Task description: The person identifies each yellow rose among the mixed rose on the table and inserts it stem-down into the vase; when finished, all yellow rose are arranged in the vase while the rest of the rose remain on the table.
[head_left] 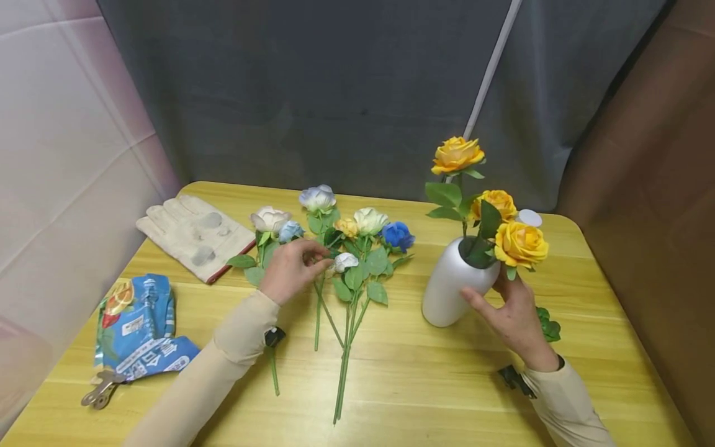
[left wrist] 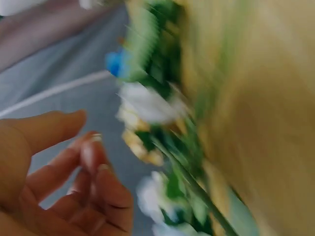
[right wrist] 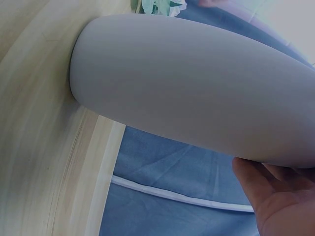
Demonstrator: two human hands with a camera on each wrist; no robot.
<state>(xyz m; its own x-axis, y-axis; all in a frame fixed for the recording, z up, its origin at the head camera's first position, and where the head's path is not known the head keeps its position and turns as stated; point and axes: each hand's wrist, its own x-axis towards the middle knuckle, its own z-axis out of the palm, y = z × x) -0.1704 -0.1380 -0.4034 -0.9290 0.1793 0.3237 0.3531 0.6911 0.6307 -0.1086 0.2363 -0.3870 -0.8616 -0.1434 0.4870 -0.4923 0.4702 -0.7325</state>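
In the head view a silvery white vase (head_left: 445, 292) stands on the table with yellow roses (head_left: 521, 243) in its mouth. My right hand (head_left: 516, 310) holds the vase by its upper right side, thumb toward the front. The right wrist view shows the vase (right wrist: 192, 83) close up, with fingers (right wrist: 275, 191) against its side. Over the flowers lying at the middle my left hand (head_left: 296, 268) hovers, its fingers loosely bent and nothing between them. Nearest to it is a small white flower (head_left: 346, 262). The left wrist view, blurred, shows the left hand (left wrist: 64, 177) apart from the blooms.
A blue rose (head_left: 398, 236) and several pale artificial flowers lie at the table's middle, stems toward the front. Farther left are a work glove (head_left: 195, 236), a crumpled blue bag (head_left: 136, 329) and a metal clip (head_left: 102, 390). Dark green leaves (head_left: 549, 325) lie beyond the right hand.
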